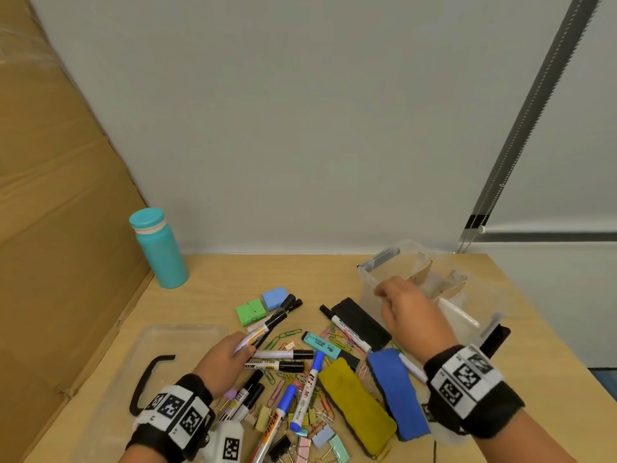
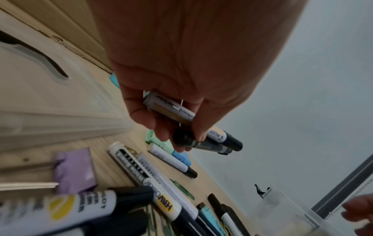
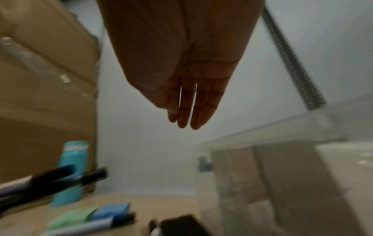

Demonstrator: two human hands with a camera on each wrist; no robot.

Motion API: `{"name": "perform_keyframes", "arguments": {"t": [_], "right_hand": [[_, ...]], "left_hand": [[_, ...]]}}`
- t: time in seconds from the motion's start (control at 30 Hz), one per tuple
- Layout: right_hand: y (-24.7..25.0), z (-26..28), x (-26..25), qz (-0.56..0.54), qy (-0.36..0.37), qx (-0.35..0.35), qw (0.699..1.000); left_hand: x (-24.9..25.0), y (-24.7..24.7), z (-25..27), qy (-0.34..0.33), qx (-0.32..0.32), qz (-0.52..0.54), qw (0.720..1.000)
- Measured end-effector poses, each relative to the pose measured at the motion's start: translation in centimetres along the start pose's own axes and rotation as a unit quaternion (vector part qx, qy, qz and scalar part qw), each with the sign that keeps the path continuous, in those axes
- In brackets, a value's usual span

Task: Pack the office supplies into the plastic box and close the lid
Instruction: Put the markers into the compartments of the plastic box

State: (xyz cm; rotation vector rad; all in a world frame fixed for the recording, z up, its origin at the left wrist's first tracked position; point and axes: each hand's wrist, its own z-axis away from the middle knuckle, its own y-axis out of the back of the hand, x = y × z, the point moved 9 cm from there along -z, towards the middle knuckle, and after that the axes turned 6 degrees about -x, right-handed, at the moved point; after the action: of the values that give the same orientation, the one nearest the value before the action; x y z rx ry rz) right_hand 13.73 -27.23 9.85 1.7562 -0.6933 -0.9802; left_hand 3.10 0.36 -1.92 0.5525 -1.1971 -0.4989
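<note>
**Plastic box open at far right of desk; left hand holds markers, right hand empty above the box**

Plastic box (image 1: 370,279) stands uncovered at the far right of the desk (image 1: 213,272), clear walls, with what look like cardboard dividers (image 1: 424,275) inside; the blur in the right wrist view leaves their layout uncertain. Its clear lid (image 1: 110,369), with a black handle (image 1: 147,379), lies flat at the near left of the desk, well apart from the box.

Left hand (image 1: 223,360): grip clamped on a small bundle of markers (image 1: 270,320), fingers and thumb curled round the barrels. Left wrist view shows black caps pointing away from the palm and a white barrel marked PILOT. The bundle is tilted, caps raised toward the far side.

Right hand (image 1: 412,312): grip apart, fingers straight and close together, holding nothing. It hovers over the near left edge of the box.

Loose supplies lie in a heap between the lid and the box:
- more whiteboard markers (image 1: 282,355), black-capped and blue-capped (image 1: 309,389)
- teal highlighter (image 1: 322,344)
- coloured paper clips (image 1: 337,335) and binder clips (image 1: 322,437)
- green block (image 1: 250,312) touching a blue block (image 1: 274,298)
- black eraser (image 1: 362,324) just beside the box
- yellow pad (image 1: 355,407) and blue pad (image 1: 397,392) side by side at the near right

Teal bottle (image 1: 158,248) stands upright at the far left, beside a cardboard sheet (image 1: 50,195).
</note>
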Motion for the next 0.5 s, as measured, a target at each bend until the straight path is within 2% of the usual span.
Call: {"name": "perform_keyframes", "arguments": {"t": [0.07, 0.13, 0.27, 0.37, 0.5], "right_hand": [[-4.7, 0.0, -1.8, 0.016, 0.015, -0.121, 0.992], [-9.6, -0.3, -2.4, 0.046, -0.006, -0.228, 0.972], [-15.3, -1.7, -2.6, 0.085, -0.051, -0.324, 0.941], [-16.9, -2.5, -2.9, 0.115, -0.06, -0.346, 0.929], [-15.6, -3.2, -3.0, 0.103, -0.069, -0.297, 0.947]], "left_hand": [[-0.2, -0.1, 0.2, 0.008, 0.001, 0.008, 1.0], [-0.4, -0.3, 0.5, 0.02, -0.001, 0.021, 1.0], [-0.7, -0.7, 1.2, 0.028, -0.014, 0.033, 0.999], [-0.4, -0.7, 1.6, 0.02, -0.01, 0.027, 0.999], [0.0, -0.4, 2.3, 0.016, -0.01, 0.027, 0.999]]}}
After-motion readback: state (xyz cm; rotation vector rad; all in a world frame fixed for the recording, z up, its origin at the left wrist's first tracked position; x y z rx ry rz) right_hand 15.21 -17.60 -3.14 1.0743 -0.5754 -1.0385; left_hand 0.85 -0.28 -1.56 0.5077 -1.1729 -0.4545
